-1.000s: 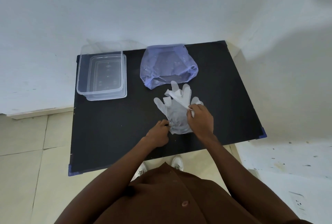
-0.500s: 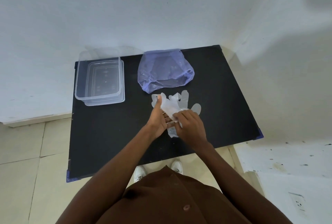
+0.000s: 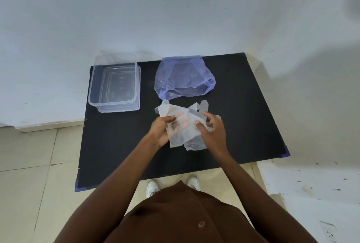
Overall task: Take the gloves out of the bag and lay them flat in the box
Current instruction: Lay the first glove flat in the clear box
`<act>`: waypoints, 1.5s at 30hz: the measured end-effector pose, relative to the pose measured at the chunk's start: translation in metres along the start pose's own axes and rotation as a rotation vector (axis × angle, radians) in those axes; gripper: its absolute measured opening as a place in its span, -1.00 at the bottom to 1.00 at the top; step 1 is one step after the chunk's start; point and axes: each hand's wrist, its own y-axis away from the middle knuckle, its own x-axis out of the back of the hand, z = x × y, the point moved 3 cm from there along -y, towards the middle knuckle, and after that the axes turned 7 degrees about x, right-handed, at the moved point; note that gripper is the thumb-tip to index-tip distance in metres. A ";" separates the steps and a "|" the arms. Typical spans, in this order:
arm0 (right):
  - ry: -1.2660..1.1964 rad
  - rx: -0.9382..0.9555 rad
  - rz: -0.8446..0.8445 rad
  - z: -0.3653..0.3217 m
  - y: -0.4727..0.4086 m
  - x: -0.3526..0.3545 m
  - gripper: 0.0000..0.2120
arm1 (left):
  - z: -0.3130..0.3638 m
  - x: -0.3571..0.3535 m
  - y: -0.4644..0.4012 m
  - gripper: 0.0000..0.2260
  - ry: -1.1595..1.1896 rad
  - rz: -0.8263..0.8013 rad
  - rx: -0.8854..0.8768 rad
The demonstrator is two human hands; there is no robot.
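Thin clear plastic gloves (image 3: 182,125) are lifted off the black table (image 3: 243,118), held between both hands. My left hand (image 3: 160,130) grips one glove from the left, its fingers showing through the film. My right hand (image 3: 213,131) pinches the gloves from the right. More glove fingers (image 3: 203,105) stick out behind, toward the bag. The blue translucent bag (image 3: 184,78) lies at the table's back middle, its mouth facing me. The clear plastic box (image 3: 114,84) stands open at the back left, nothing in it.
The box appears to rest on its clear lid (image 3: 120,109). White walls close in behind and to the right of the table. Tiled floor lies to the left, and my white shoes (image 3: 152,188) show under the near table edge.
The gloves lay flat on the table a second ago with my hands at their cuff. Now both hands have picked them up and hold them above the table.
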 end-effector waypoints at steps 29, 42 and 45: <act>-0.733 -0.388 -0.571 -0.020 -0.031 -0.043 -0.59 | 0.012 0.024 0.010 -0.66 0.023 0.175 -0.164; -0.835 -0.406 -0.446 -0.109 -0.081 -0.151 -0.55 | 0.147 0.083 0.030 -0.56 -0.279 0.013 -0.316; -0.733 -0.291 -0.400 -0.130 -0.095 -0.180 -0.67 | 0.183 0.096 0.032 -0.61 -0.310 0.028 -0.347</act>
